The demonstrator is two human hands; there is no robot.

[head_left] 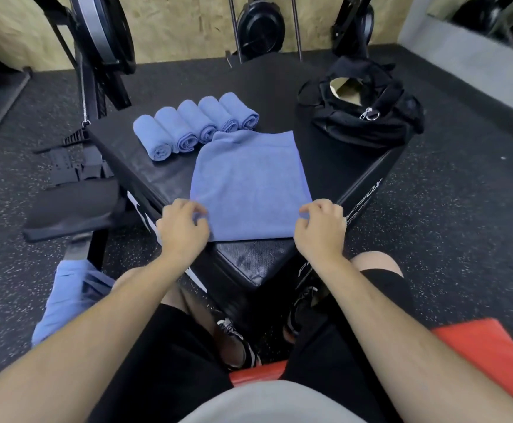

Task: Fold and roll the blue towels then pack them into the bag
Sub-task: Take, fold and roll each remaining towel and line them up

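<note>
Head view: our left hand (183, 227) and right hand (321, 230) pinch the flat blue cloth towel (250, 184) by its near corners, fingers curled on it; next, we judge, roll it away evenly.

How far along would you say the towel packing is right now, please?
Done: five rolled towels lie in a row on the black box. In hand: the left grip and right grip pinch the near corners of a flat towel, not yet rolled. Left: a blue towel heap waits on the floor, and the open black bag shows no towel inside.
</note>
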